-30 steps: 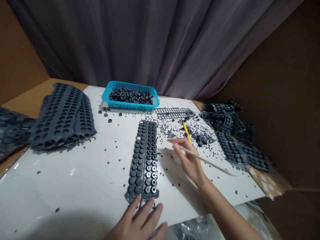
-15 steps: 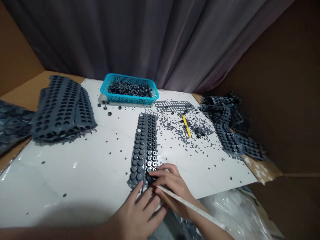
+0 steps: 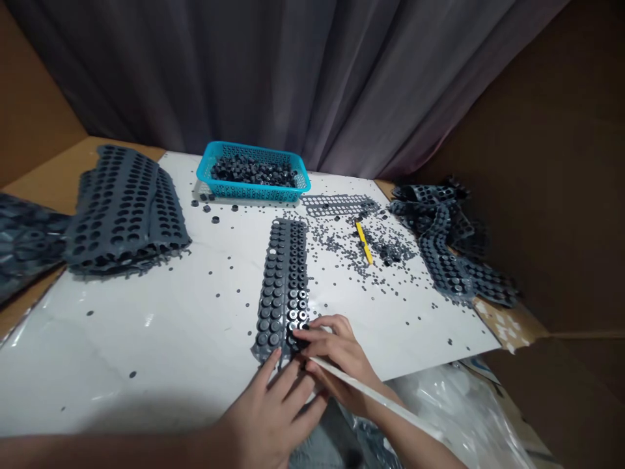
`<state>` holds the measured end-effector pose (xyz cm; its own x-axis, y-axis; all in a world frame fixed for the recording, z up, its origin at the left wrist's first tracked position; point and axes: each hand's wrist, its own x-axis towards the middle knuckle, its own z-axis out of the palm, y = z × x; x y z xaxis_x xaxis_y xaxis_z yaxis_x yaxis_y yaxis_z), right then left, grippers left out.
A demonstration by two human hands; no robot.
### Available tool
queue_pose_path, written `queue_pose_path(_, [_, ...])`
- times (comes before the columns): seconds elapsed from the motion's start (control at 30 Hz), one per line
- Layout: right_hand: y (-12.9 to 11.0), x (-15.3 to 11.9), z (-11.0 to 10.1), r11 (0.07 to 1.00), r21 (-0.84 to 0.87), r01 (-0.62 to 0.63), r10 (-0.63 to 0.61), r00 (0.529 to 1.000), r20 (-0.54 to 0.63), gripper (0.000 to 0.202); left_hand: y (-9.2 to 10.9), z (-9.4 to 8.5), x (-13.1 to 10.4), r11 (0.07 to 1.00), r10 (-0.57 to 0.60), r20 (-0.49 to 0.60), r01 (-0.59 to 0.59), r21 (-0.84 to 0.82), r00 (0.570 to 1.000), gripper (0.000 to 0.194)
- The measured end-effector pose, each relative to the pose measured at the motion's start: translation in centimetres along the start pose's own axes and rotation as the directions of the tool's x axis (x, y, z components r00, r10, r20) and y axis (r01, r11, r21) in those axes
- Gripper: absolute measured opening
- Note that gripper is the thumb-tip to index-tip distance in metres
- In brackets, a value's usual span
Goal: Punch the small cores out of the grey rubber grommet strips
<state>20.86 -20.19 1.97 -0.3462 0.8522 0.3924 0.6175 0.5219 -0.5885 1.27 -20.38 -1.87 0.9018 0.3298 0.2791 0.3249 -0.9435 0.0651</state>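
One studded grey sheet [image 3: 280, 286], flat on the white tabletop [image 3: 195, 345]. At its near end: my left hand [image 3: 273, 410], fingers spread, grasping nothing visible; my right hand [image 3: 344, 361], fingers curled around a white stick [image 3: 364, 389] (slim).

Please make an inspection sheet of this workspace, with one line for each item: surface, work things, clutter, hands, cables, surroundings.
Surface: white work surface, strewn with small dark discs.
Work things: dark strip of round caps lying flat; blue perforated basket holding many small dark parts.
Clutter: yellow tool among discs; flat perforated strip beyond; folded perforated sheets at left; heaped strips at right.
Hands: left hand at the cap strip's near end, fingers spread; right hand beside it, holding a thin white stick.
Cables: nothing seen.
Surroundings: dark curtain behind; brown panels either side; clear plastic at near right.
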Motion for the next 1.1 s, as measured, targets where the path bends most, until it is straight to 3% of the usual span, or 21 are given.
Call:
queue_pose_path(0.2, [0.4,-0.1,0.6,0.977,-0.178,0.122,-0.123,0.992,0.001,0.008,-0.2,-0.1,-0.1,0.998,0.056,0.005,-0.056,0.008,0.998,0.047])
queue_pose_path(0.4, [1.2,-0.3,1.1,0.877,-0.413,0.246,-0.233,0.969,0.084,0.009,-0.6,0.0,-0.2,0.995,0.1,0.041,-0.1,-0.018,0.994,0.051])
queue_pose_path(0.53, [1.7,0.0,1.3,0.848,-0.469,0.248,-0.251,0.966,0.058,0.011,-0.6,0.1,-0.3,0.993,0.113,0.065,-0.111,-0.033,0.991,0.057])
queue_pose_path(0.67, [2.2,0.4,1.3,0.835,-0.521,0.176,-0.233,0.971,-0.045,0.011,-0.6,-0.1,-0.3,0.992,0.122,0.073,-0.119,-0.038,0.99,0.055])
queue_pose_path(0.73, [2.2,0.6,1.1,0.867,-0.483,0.121,-0.199,0.973,-0.114,0.012,-0.6,-0.3,-0.2,0.992,0.119,0.102,-0.115,-0.048,0.988,0.055])
queue_pose_path(0.83, [1.7,0.8,0.7,0.966,-0.257,0.0,-0.045,0.985,-0.169,0.009,-0.5,-0.6,0.0,0.993,0.099,0.168,-0.087,-0.08,0.981,0.055])
queue_pose_path(0.97, [1.1,0.9,0.5,0.994,0.026,-0.107,0.109,0.989,-0.095,0.011,0.0,-0.9,0.0,0.997,0.028,0.214,-0.011,-0.081,0.976,0.056])
queue_pose_path(1.1, [1.3,0.7,0.7,0.995,0.043,-0.093,0.095,0.994,-0.047,0.011,0.0,-0.8,-0.3,0.998,-0.011,0.16,0.02,-0.052,0.987,0.053])
